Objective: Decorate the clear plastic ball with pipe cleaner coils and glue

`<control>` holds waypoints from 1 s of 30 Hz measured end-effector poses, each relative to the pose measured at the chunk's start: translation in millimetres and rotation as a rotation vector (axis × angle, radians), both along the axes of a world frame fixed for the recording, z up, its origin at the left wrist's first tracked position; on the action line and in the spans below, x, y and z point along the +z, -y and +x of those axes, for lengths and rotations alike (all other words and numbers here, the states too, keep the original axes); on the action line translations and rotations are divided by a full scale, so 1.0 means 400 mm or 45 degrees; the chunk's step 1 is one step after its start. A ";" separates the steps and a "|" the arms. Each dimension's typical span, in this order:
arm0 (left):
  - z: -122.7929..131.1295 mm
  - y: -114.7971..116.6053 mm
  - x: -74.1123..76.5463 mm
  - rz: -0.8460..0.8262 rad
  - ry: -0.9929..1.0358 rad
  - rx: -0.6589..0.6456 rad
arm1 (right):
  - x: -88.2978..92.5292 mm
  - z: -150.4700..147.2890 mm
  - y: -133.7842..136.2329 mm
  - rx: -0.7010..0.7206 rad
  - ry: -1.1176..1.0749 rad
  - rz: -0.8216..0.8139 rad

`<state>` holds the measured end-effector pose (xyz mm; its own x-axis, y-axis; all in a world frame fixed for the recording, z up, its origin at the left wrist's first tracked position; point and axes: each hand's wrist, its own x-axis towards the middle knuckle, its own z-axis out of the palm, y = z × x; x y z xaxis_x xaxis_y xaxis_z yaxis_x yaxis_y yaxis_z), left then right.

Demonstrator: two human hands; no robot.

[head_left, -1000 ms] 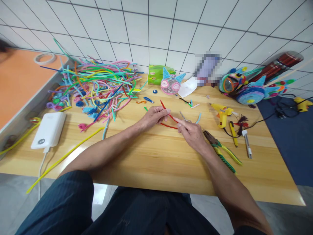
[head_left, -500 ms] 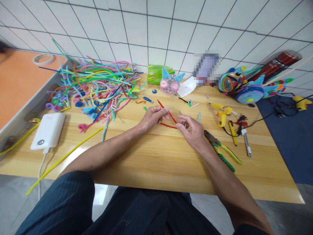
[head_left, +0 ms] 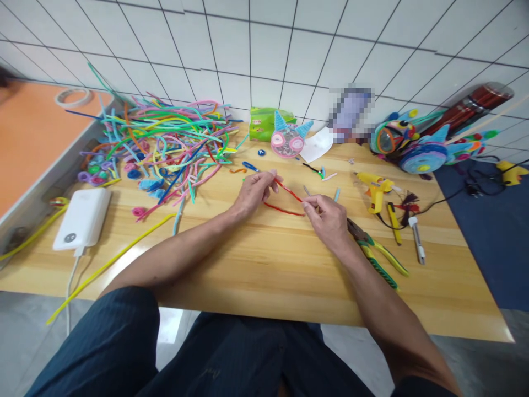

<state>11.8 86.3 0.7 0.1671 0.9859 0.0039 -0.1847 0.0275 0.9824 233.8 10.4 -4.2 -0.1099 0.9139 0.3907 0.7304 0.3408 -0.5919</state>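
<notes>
A red pipe cleaner [head_left: 290,191] is stretched between my two hands above the middle of the table. My left hand [head_left: 257,193] pinches its upper left end, and my right hand [head_left: 324,215] pinches its lower right end. Just below, a second red length [head_left: 285,210] curves between the hands; whether it joins the first cannot be made out. Beyond my hands stands a pink and grey round figure [head_left: 287,142] with blue pointed ears. Short pieces in black, green and pink [head_left: 320,172] lie right of it.
Heaped pipe cleaners [head_left: 165,138] cover the table's back left, with a white power bank [head_left: 82,219] nearer. Pliers [head_left: 374,253], a yellow glue gun [head_left: 374,190], a cutter [head_left: 394,223] and colourful figures [head_left: 424,158] are at the right.
My left hand has moved slightly left and up along the red pipe cleaner's end. My right hand has shifted a little to the right, and the strand between them now lies flatter.
</notes>
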 end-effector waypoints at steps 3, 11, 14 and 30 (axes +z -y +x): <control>-0.029 -0.030 0.027 0.130 -0.010 0.251 | -0.016 0.009 -0.010 0.018 0.123 0.004; -0.042 -0.004 0.030 0.524 -0.368 0.227 | -0.050 0.000 -0.018 0.054 0.342 -0.098; -0.021 0.080 -0.004 0.831 -0.786 -0.050 | -0.050 -0.007 -0.018 0.035 0.407 -0.151; 0.002 0.200 -0.125 1.024 -1.624 -0.470 | 0.126 0.178 -0.038 -0.155 0.359 -0.413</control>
<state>12.7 6.3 -49.1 0.6959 0.6991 0.1644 0.6544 -0.7116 0.2559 305.1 25.8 46.4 -0.0550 0.9971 0.0522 0.9020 0.0721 -0.4257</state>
